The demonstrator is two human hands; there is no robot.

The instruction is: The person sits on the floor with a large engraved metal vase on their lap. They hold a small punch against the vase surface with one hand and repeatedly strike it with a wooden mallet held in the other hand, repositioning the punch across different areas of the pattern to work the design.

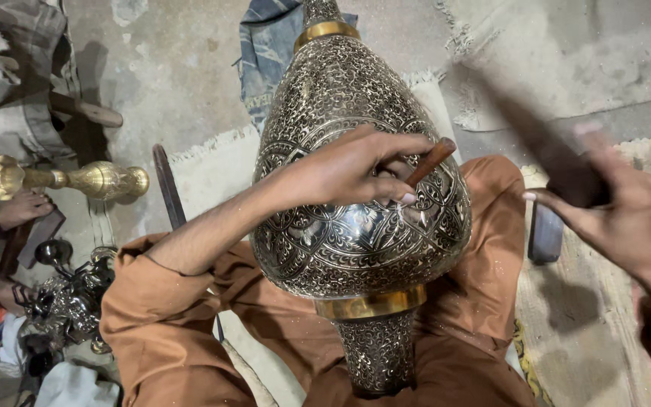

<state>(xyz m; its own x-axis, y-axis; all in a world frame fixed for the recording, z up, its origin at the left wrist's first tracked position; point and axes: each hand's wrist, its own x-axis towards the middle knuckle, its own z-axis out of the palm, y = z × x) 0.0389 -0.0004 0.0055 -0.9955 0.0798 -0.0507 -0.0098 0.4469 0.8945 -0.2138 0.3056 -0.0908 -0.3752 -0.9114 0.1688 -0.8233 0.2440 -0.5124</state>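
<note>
Chasing step: left hand (344, 169) pinches a chisel (431, 160) against the engraved vase (356, 226), centre frame; right hand (612, 207), grip closed round a blurred mallet (544, 151), needs a square strike.

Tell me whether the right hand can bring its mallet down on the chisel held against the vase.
Probably yes. The right hand holds the blurred mallet raised beside the vase; nothing stands between it and the chisel in the left hand.
</note>
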